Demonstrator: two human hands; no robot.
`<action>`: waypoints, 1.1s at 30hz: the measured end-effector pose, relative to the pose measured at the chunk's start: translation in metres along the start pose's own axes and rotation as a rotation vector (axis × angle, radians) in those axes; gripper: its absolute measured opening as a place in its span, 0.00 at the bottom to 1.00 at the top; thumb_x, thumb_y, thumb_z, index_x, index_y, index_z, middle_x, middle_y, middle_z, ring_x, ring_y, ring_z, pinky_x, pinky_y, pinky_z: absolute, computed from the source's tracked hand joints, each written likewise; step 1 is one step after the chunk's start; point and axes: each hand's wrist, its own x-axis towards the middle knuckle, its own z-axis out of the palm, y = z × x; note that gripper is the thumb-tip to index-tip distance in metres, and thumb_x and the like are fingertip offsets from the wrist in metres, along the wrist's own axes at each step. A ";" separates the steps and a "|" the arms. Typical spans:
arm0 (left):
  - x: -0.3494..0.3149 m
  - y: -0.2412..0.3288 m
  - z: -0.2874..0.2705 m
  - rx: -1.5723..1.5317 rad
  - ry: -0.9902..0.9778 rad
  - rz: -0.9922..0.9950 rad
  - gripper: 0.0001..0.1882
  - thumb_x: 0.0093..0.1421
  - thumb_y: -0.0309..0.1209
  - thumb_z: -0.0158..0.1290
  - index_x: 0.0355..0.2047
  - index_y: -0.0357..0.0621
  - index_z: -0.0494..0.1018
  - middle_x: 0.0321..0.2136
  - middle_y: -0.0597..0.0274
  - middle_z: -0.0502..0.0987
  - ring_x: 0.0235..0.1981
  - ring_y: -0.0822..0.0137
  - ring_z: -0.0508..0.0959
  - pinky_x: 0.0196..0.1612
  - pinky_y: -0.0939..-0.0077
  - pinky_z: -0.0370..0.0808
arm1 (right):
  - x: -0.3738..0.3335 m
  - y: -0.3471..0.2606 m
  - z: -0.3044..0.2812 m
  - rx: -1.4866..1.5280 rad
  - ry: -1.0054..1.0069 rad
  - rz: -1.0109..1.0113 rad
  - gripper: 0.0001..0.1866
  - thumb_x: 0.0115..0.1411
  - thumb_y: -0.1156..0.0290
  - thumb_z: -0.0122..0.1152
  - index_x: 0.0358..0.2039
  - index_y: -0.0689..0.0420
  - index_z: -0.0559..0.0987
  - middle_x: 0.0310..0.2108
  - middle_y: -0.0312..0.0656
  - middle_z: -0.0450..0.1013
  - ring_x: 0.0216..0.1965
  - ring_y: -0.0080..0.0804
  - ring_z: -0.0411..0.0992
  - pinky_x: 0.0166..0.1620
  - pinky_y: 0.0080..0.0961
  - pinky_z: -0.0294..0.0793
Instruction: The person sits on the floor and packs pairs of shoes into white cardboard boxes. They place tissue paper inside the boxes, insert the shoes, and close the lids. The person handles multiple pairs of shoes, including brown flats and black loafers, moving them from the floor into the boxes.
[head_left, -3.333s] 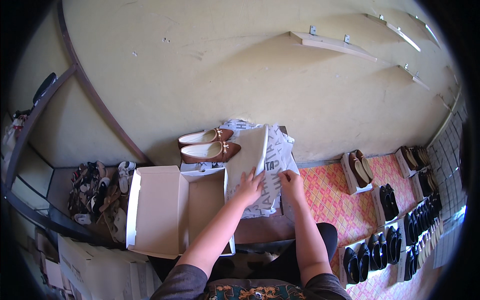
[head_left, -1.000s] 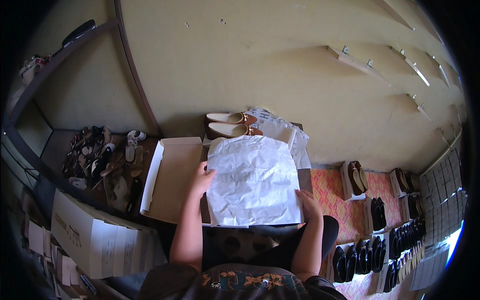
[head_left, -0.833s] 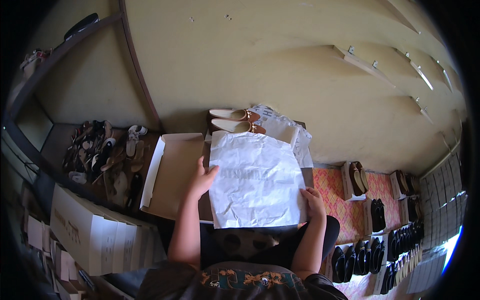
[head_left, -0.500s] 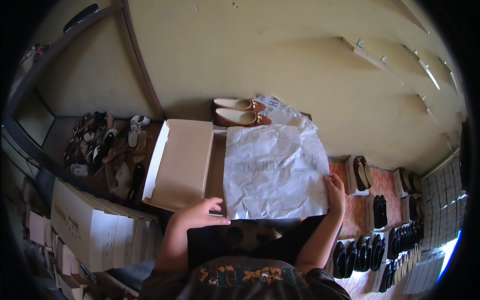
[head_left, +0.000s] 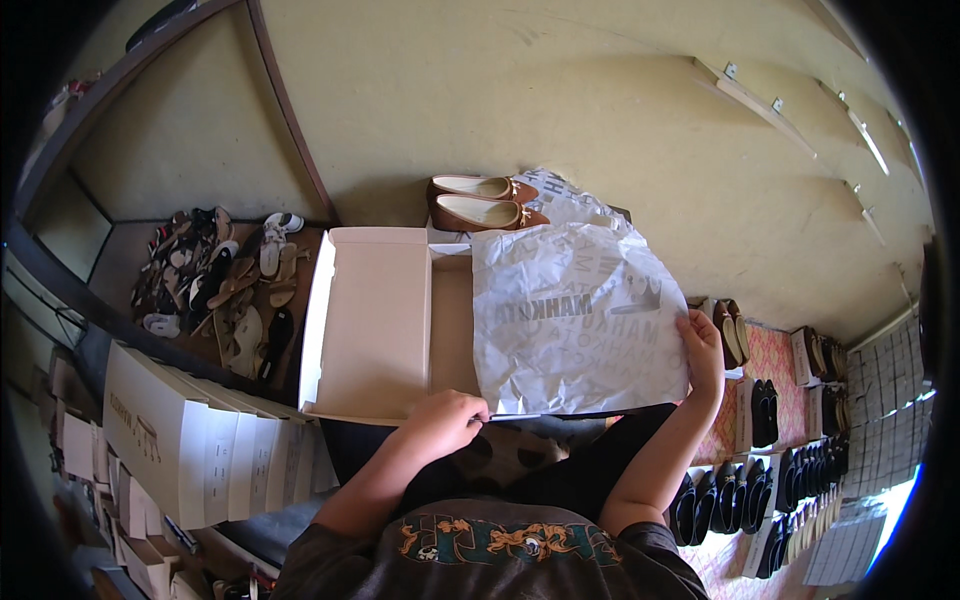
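A sheet of white printed wrapping paper (head_left: 580,330) lies spread over the right part of an open shoe box (head_left: 455,330), whose lid (head_left: 375,325) is folded back to the left. My left hand (head_left: 445,420) is closed, its fingertips pinching the near left corner of the paper by the box's front edge. At the paper's right edge, my right hand (head_left: 705,350) holds it between thumb and fingers. Beyond the box sits a pair of brown flat shoes (head_left: 488,211) with small bows, side by side. The paper hides most of the box's inside.
Sandals (head_left: 230,290) crowd a low shelf at the left, above a row of upright shoe boxes (head_left: 200,445). Several dark shoes (head_left: 760,415) stand in rows on the patterned floor at the right. Wall brackets (head_left: 755,108) stick out at the upper right.
My left hand has moved right and closed on the paper's near left corner. The paper has shifted right with my right hand, baring more of the box's inside.
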 end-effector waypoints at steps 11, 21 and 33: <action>0.010 0.015 -0.002 -0.303 -0.112 -0.204 0.07 0.56 0.28 0.50 0.34 0.39 0.68 0.30 0.54 0.76 0.32 0.64 0.77 0.36 0.72 0.73 | 0.015 -0.013 -0.013 -0.093 -0.028 0.006 0.07 0.59 0.74 0.52 0.36 0.63 0.74 0.26 0.33 0.73 0.25 0.15 0.68 0.29 0.13 0.66; 0.028 0.003 0.008 -0.957 -0.153 -0.505 0.15 0.61 0.29 0.48 0.47 0.46 0.62 0.35 0.63 0.69 0.36 0.74 0.71 0.41 0.77 0.72 | 0.016 0.030 -0.022 0.070 -0.046 0.063 0.09 0.59 0.73 0.53 0.39 0.61 0.74 0.26 0.33 0.73 0.26 0.16 0.70 0.30 0.12 0.69; 0.028 0.021 0.000 -0.271 -0.210 -0.337 0.17 0.60 0.32 0.49 0.49 0.43 0.64 0.19 0.63 0.69 0.20 0.71 0.70 0.25 0.73 0.68 | 0.013 0.025 -0.019 0.006 -0.065 0.036 0.06 0.59 0.73 0.54 0.35 0.61 0.74 0.26 0.31 0.72 0.26 0.14 0.67 0.30 0.11 0.66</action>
